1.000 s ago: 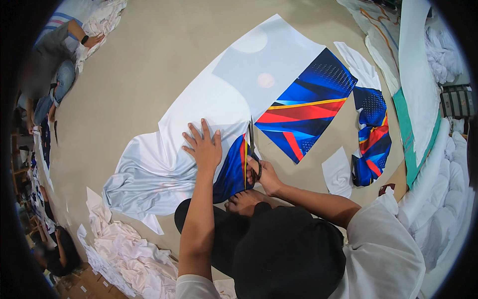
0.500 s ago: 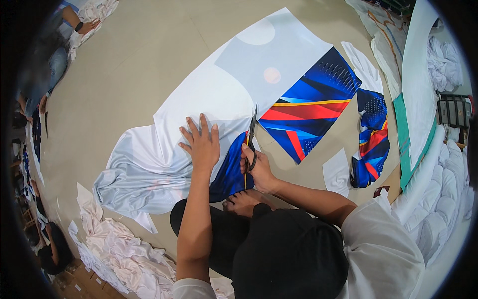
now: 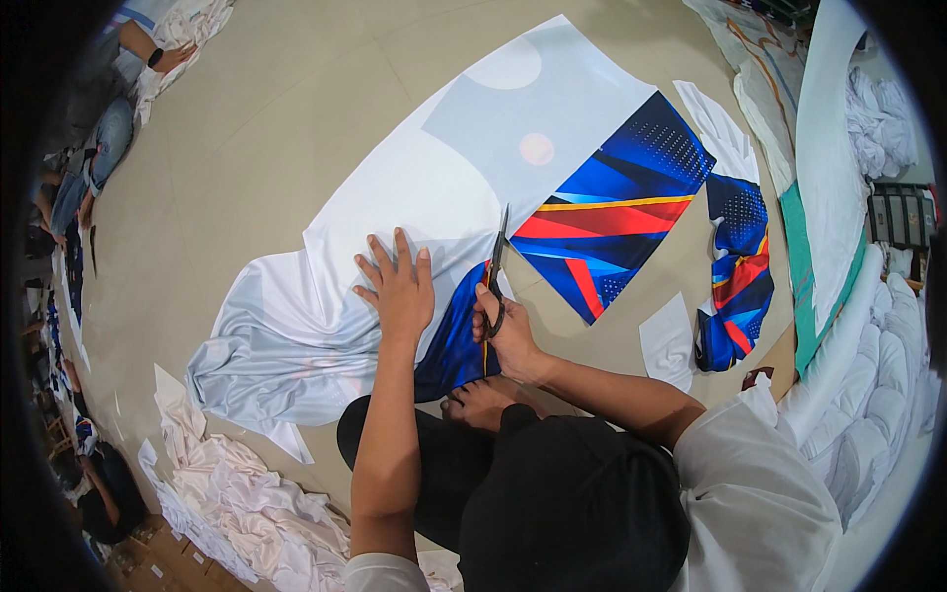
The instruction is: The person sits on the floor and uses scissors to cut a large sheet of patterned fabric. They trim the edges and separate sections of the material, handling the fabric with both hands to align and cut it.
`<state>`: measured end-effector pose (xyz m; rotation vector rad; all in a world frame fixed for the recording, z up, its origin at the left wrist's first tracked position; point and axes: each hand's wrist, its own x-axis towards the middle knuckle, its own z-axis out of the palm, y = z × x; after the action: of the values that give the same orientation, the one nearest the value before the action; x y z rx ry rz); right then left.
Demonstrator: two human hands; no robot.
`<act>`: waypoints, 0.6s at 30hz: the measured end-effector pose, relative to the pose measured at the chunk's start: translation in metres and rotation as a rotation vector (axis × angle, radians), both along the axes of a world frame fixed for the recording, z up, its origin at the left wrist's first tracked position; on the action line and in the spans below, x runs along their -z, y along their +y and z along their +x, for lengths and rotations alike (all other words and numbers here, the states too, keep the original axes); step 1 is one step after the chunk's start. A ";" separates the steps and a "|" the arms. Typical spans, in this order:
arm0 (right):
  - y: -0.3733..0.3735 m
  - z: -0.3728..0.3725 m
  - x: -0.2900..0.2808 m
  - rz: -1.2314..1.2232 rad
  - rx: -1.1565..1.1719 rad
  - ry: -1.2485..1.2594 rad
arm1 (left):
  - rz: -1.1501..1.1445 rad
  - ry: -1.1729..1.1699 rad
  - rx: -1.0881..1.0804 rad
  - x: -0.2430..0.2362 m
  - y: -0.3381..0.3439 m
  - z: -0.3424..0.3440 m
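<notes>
A large sheet of pale white and light grey fabric (image 3: 414,168) lies on the floor before me, bunched into folds at its left end. My left hand (image 3: 400,291) rests flat on it, fingers spread. My right hand (image 3: 503,331) grips black-handled scissors (image 3: 499,242), whose blades point away from me at the fabric's edge. Between my hands, a blue, red and yellow printed part of the fabric (image 3: 456,335) is turned up. Right of the blades lies a piece with the same bright print (image 3: 612,212). My bare foot (image 3: 478,403) is close below the scissors.
A crumpled printed strip (image 3: 738,266) and a small white scrap (image 3: 668,340) lie at right. Pale cloth (image 3: 247,474) is heaped at lower left. White rolls and bundles (image 3: 858,395) line the right side. Other people, including a person's hand (image 3: 170,57), are at the left edge.
The scissors' blades look slightly closer together than before. Both hands and the fabric stay almost where they were.
</notes>
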<state>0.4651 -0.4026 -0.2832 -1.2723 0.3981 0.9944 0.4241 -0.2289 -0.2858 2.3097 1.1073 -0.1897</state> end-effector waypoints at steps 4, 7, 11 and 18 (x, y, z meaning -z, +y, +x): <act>0.000 0.001 0.000 -0.003 -0.006 -0.001 | 0.002 0.001 -0.003 0.000 0.000 0.000; -0.002 0.002 0.000 -0.022 -0.015 -0.006 | 0.004 0.000 0.001 -0.001 -0.001 0.001; -0.004 0.004 -0.001 -0.063 -0.027 -0.003 | 0.001 -0.011 0.000 0.000 -0.002 0.002; -0.008 0.007 -0.006 -0.059 -0.036 0.006 | 0.011 -0.008 -0.001 0.000 -0.001 0.001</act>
<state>0.4724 -0.4101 -0.2777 -1.3338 0.4120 1.0236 0.4246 -0.2302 -0.2860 2.3175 1.1080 -0.1750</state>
